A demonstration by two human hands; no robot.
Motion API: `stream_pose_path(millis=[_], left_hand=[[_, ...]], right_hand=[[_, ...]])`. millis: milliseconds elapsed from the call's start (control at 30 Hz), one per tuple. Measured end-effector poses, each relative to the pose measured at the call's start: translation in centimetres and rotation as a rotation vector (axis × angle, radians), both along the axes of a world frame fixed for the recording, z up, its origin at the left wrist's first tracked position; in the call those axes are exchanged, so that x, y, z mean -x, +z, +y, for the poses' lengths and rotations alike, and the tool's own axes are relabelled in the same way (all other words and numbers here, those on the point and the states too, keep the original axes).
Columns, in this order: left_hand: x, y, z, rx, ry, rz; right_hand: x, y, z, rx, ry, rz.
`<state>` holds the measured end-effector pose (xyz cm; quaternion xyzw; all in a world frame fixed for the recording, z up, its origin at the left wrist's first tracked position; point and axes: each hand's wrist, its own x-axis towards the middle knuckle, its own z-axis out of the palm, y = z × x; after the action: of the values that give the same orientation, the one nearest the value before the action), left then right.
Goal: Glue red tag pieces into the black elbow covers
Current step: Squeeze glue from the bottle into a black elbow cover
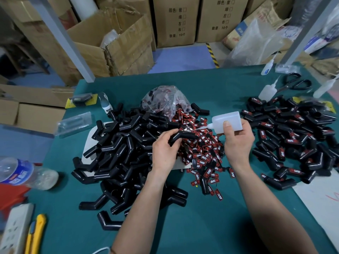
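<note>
Two hands work mid-desk: the left hand [163, 150] grips a black elbow cover [183, 138], its near end hidden by fingers; the right hand [236, 138] clasps a glue bottle [227, 121] above the red tags [203, 153].

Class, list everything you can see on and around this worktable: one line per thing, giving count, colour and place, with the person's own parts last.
Untagged elbow covers: large pile, black, table left.
Tagged elbow covers: large pile, black with red tags, table right.
Red tags: loose heap, red and black, table centre.
Plastic bag: one, clear, behind the tags.
Spare glue bottles: at least three, translucent white, far right.
Scissors: one, black, far right.
Water bottle: one, clear with blue label, left edge.
Utility knife: one, yellow, bottom left.
Cardboard boxes: several, brown, behind the table.
Left hand: holds one black elbow cover.
Right hand: holds a white glue bottle.
</note>
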<state>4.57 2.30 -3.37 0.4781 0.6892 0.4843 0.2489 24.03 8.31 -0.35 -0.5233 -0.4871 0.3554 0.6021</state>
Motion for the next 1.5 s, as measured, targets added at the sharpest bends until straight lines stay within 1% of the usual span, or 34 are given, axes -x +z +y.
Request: stream_pose_path(millis=[633,1500], left_hand=[[0.0,0.0,0.1,0.010,-0.009,-0.011],[-0.2,0.1,0.0,0.004,-0.023,-0.026]], right_hand=[[-0.1,-0.3,0.2,-0.011,-0.010,-0.043],[0.2,0.8,-0.2,-0.021,-0.027,0.034]])
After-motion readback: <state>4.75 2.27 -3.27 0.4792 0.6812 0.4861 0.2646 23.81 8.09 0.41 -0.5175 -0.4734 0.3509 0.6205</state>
